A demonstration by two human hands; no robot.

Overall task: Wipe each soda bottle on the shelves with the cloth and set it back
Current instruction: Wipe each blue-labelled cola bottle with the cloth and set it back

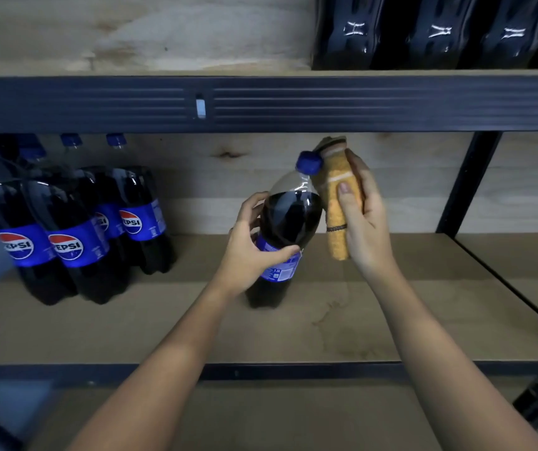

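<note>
A dark soda bottle (288,219) with a blue cap and blue label stands tilted on the brown shelf board (391,307), in the middle of the view. My left hand (251,249) grips it around the label. My right hand (363,216) holds a folded orange-yellow cloth (337,203) against the bottle's right shoulder and neck. Several more Pepsi bottles (69,229) stand grouped at the left of the same shelf.
A dark metal shelf beam (326,104) runs across just above the bottle's cap. More dark bottles (440,34) stand on the upper shelf at right. A black upright post (466,187) is at the right. A front rail (293,371) edges the shelf.
</note>
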